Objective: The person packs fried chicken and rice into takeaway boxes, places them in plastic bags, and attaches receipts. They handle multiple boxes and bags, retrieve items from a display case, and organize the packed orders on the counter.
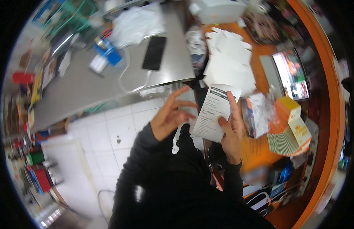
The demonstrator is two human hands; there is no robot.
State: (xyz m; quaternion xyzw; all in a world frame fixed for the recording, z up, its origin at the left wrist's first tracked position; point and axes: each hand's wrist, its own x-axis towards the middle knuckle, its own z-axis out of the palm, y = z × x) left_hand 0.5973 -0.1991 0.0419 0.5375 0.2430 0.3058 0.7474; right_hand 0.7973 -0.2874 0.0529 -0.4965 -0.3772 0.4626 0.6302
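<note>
A white printed paper slip (211,116), with dark bands across its top, is held up in front of me at a slant. My right hand (232,131) grips its right edge, the thumb pressed on the front and the fingers behind and along the side. Just left of the slip, my left hand (173,116) hovers with its fingers spread and nothing in them. Its fingertips come near the slip's left edge but seem apart from it. Dark sleeves cover both forearms.
A steel table (108,80) at left bears a black phone (154,53), a white cable (125,72) and clear plastic bags (137,24). On the orange wooden counter (257,147) at right lie flat white cartons (230,61), a tablet (291,72), a plastic-wrapped packet (257,114) and a fanned card stack (285,139).
</note>
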